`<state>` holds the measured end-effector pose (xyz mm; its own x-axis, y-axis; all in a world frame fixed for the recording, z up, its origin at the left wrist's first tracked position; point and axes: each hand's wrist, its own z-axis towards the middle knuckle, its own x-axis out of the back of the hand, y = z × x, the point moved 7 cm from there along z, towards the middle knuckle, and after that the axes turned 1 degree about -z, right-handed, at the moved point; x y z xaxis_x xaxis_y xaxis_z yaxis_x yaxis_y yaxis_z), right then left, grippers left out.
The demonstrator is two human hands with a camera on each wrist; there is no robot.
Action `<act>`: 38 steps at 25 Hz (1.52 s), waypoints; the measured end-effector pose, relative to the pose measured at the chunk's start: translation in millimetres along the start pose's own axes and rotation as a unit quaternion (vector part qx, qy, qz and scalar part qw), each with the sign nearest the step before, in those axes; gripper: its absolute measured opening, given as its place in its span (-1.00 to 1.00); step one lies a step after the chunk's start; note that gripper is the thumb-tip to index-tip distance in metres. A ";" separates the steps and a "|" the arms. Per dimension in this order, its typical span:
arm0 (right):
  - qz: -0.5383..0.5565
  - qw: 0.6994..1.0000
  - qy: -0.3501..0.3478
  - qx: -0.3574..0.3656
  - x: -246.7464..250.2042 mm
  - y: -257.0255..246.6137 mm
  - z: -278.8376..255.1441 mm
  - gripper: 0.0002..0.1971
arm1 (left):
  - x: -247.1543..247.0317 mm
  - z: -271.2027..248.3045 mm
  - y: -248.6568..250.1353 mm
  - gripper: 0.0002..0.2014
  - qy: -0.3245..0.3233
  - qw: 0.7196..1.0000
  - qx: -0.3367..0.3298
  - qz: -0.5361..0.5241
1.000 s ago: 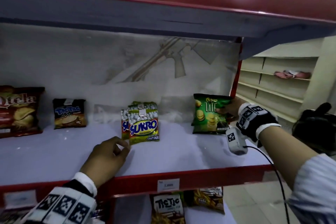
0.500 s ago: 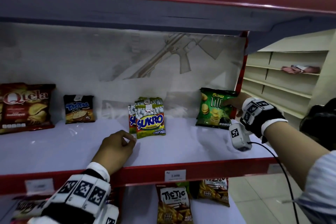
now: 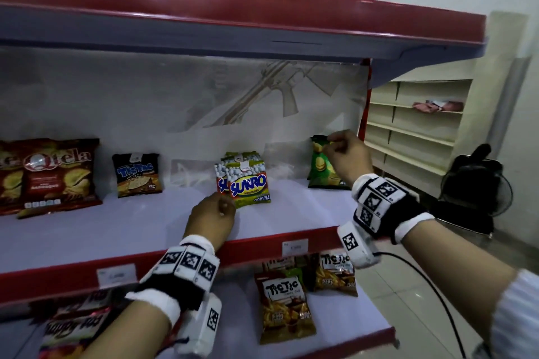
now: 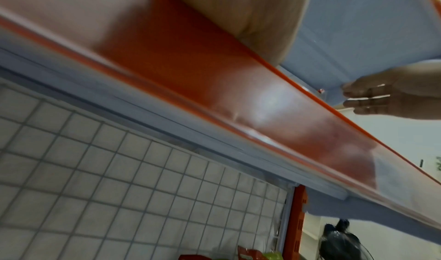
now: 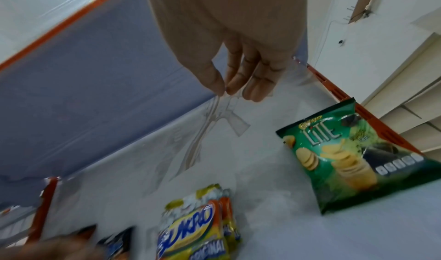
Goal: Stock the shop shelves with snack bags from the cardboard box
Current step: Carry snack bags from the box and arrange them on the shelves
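A green Lite chip bag [image 3: 320,169] [image 5: 346,160] stands at the right end of the middle shelf [image 3: 116,230], leaning on the back wall. My right hand [image 3: 341,151] [image 5: 241,86] hovers in front of the bag's top with relaxed fingers and holds nothing. Two Sukro bags [image 3: 248,181] [image 5: 190,230] stand mid-shelf. My left hand [image 3: 215,210] rests on the shelf just in front of them, fingers loosely curled and empty. Further left stand a black Tic Tac bag [image 3: 137,175] and a red Qtela bag [image 3: 49,175]. The cardboard box is out of view.
The upper shelf [image 3: 233,6] overhangs close above. On the lower shelf [image 3: 335,338] stand Tic Tic bags [image 3: 284,309]. A black fan [image 3: 475,183] stands on the floor at the right, with cream shelving [image 3: 414,131] behind it.
My right hand has let go of the green Lite bag and drawn back in front of its top. My left hand stays on the shelf by the Sukro bags.
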<state>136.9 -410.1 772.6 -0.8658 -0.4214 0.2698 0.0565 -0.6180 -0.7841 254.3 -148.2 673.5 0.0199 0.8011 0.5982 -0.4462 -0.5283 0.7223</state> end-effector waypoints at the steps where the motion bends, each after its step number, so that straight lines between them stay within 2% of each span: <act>1: 0.001 1.000 -0.002 0.018 -3.4 -6.5 -16.4 -0.83 | 2.9 -3.6 5.1 -0.84 0.010 1.000 -0.020 -0.008; 4: -0.002 0.999 -0.018 0.050 -13.1 -20.5 -73.9 -0.83 | 24.3 -30.9 8.6 -0.87 0.087 0.990 -0.097 -0.053; 6: 0.008 0.997 -0.031 0.065 -19.1 -22.8 -117.2 -0.86 | 38.4 -62.5 0.2 -0.91 0.160 0.973 -0.158 -0.052; 8: 0.025 0.995 -0.049 0.080 -26.9 -19.1 -159.0 -0.87 | 45.2 -97.2 -15.5 -0.91 0.203 0.959 -0.193 -0.049; 11: 0.045 0.990 -0.098 0.087 -43.0 -0.6 -222.6 -0.85 | 30.6 -144.3 -54.5 -0.79 0.190 0.961 -0.188 -0.070; 13: 0.032 0.987 -0.140 0.069 -58.8 24.4 -262.1 -0.85 | 10.2 -171.9 -87.0 -0.88 0.160 0.970 -0.166 -0.078; 14: 0.024 0.984 -0.167 0.048 -69.4 42.1 -281.4 -0.85 | -4.2 -184.5 -107.9 -0.94 0.132 0.978 -0.145 -0.076; 18: -0.009 0.960 -0.276 -0.049 -113.0 126.9 -355.7 -0.73 | -72.0 -229.1 -203.4 -0.77 -0.026 0.999 -0.003 -0.035; 21: -0.051 0.926 -0.356 -0.110 -140.3 196.5 -408.4 -0.71 | -124.9 -262.8 -273.0 -0.70 -0.157 0.977 0.139 0.021; 22: -0.053 0.915 -0.377 -0.130 -146.5 217.6 -423.4 -0.70 | -140.2 -273.0 -290.1 -0.67 -0.182 0.969 0.162 0.038; 26: -0.075 0.876 -0.442 -0.178 -157.6 288.1 -474.0 -0.69 | -185.0 -305.7 -325.8 -0.70 -0.213 0.958 0.188 0.034; 32: -0.120 0.828 -0.507 -0.208 -174.4 380.7 -529.0 -0.70 | -251.4 -348.4 -378.5 -0.64 -0.292 0.916 0.273 0.035; 35: -0.137 0.817 -0.510 -0.233 -184.3 433.3 -554.6 -0.69 | -285.5 -366.9 -420.8 -0.59 -0.282 0.901 0.330 0.012; 38: -0.187 0.806 -0.511 -0.234 -200.5 502.6 -591.1 -0.70 | -343.5 -399.3 -485.9 -0.60 -0.291 0.875 0.386 -0.028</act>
<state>45.0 -244.0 -6.0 0.0958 -0.7380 0.6680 -0.5148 -0.6111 -0.6013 107.0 -54.3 -21.4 0.5750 0.6714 0.4676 0.3031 -0.7057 0.6404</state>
